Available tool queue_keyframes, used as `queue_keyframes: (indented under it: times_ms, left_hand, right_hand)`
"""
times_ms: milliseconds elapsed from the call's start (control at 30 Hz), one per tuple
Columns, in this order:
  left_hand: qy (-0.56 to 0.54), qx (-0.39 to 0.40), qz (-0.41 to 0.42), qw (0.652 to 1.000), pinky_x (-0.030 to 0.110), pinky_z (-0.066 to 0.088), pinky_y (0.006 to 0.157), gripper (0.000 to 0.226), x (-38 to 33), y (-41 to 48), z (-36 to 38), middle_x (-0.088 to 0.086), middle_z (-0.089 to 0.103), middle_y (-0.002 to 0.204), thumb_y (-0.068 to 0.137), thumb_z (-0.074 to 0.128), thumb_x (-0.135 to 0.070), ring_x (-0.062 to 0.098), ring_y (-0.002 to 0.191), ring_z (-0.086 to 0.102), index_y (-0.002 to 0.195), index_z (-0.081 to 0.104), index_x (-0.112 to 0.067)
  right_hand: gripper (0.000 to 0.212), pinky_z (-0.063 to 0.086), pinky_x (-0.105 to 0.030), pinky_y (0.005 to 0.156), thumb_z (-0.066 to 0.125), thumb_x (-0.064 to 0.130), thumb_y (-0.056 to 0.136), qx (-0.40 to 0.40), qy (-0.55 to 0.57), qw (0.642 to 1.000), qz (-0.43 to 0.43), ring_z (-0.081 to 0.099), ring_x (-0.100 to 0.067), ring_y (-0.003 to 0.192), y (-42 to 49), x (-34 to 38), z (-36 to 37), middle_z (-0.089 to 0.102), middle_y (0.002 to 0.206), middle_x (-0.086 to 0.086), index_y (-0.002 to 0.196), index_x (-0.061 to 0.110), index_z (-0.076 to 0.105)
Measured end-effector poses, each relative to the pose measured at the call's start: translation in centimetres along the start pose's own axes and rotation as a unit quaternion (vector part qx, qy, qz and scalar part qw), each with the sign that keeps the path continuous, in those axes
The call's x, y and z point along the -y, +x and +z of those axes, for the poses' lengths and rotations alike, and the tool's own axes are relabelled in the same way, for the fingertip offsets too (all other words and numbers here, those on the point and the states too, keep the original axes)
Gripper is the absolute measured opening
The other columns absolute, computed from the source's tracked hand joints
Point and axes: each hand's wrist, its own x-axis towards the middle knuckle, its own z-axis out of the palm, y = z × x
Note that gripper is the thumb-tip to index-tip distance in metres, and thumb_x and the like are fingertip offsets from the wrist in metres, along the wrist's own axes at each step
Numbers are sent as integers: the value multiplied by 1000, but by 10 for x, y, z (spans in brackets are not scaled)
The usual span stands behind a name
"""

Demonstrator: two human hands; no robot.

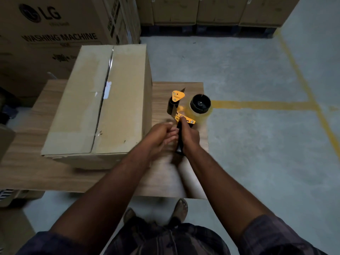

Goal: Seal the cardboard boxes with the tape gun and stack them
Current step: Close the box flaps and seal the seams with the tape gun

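Observation:
A closed cardboard box (103, 100) lies on the left part of a low wooden table (55, 173), with clear tape along its top seam. To the right of the box is a yellow and black tape gun (185, 107) carrying a roll of clear tape (200, 107). My right hand (189, 137) grips the gun's black handle, thumb on the yellow frame. My left hand (161, 137) is blurred, its fingers curled against the handle beside the right hand; whether it holds the handle is unclear.
Large printed washing-machine cartons (46, 34) stand behind the table at the left. More cartons on pallets (211, 13) line the back. Yellow floor lines (257, 104) cross the grey concrete at the right. My shoes (181, 208) show under the table's near edge.

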Motion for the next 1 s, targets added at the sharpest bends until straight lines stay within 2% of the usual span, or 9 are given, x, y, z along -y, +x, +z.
queue_keyframes:
  times_ms: [100, 200, 300, 400, 500, 633, 733, 867, 1000]
  left_hand:
    - [-112, 13, 21, 993, 20, 59, 62, 20, -35, -20, -16, 8, 65, 92, 105, 48, -21, 14, 79, 65, 99, 61, -7]
    - [-210, 71, 35, 975, 22, 59, 64, 40, -69, -52, -36, 12, 69, 92, 103, 49, -39, 17, 80, 68, 107, 62, -2]
    - [-236, 135, 65, 960, 23, 56, 72, 47, -93, -87, -62, 11, 68, 98, 100, 50, -45, 17, 81, 66, 113, 63, -1]
    - [-234, 156, 98, 955, 24, 55, 73, 37, -109, -114, -100, 10, 67, 106, 99, 50, -37, 16, 83, 64, 115, 64, -6]
    - [-225, 153, 113, 956, 23, 57, 70, 26, -115, -133, -139, 7, 72, 96, 98, 53, -28, 14, 77, 68, 104, 68, -9]
    - [-254, 164, 101, 948, 24, 60, 73, 23, -115, -146, -202, 11, 70, 99, 83, 56, -10, 16, 81, 70, 100, 68, -2]
    - [-272, 158, 81, 946, 25, 61, 72, 28, -111, -155, -251, 13, 69, 99, 82, 56, -17, 20, 83, 68, 100, 67, 1]
    - [-216, 107, 50, 969, 19, 57, 55, 46, -103, -168, -296, 10, 69, 78, 95, 52, -37, 17, 66, 66, 79, 75, 0]
    - [-189, 31, 51, 980, 15, 51, 43, 36, -94, -167, -328, 6, 67, 62, 104, 44, -21, 13, 49, 65, 79, 65, -6]
  right_hand:
    - [66, 61, -48, 82, 64, 82, 62, 6, -33, 994, -106, 74, -22, 76, -35, 29, 13, 76, 74, 1, 78, 19, 76]
    - [41, 62, -43, 74, 70, 65, 82, 24, -59, 968, -241, 73, -13, 66, -75, 47, 23, 75, 72, 5, 79, 25, 73]
    - [39, 62, -45, 75, 75, 60, 79, 78, -64, 943, -318, 74, -15, 73, -111, 61, 28, 76, 80, 4, 92, 23, 73]
    - [31, 61, -38, 82, 83, 39, 82, 176, -77, 925, -328, 75, -15, 86, -140, 72, 41, 78, 91, 1, 102, 18, 75]
    - [15, 57, -27, 69, 80, 23, 88, 209, -81, 915, -335, 70, -10, 77, -167, 72, 62, 76, 86, 3, 100, 16, 74]
    - [15, 58, -29, 69, 78, 32, 87, 196, -120, 902, -367, 70, -9, 75, -191, 48, 96, 75, 82, 7, 96, 22, 72]
    - [21, 55, -23, 71, 81, 23, 86, 210, -144, 894, -370, 72, -4, 80, -211, 32, 119, 76, 86, 9, 103, 21, 69]
    - [38, 60, -36, 83, 82, 35, 77, 213, -205, 870, -395, 73, -9, 92, -232, 13, 142, 78, 98, 7, 111, 22, 71]
    - [40, 61, -43, 82, 81, 46, 71, 193, -256, 857, -404, 73, -9, 88, -250, -5, 164, 77, 95, 9, 105, 28, 70]
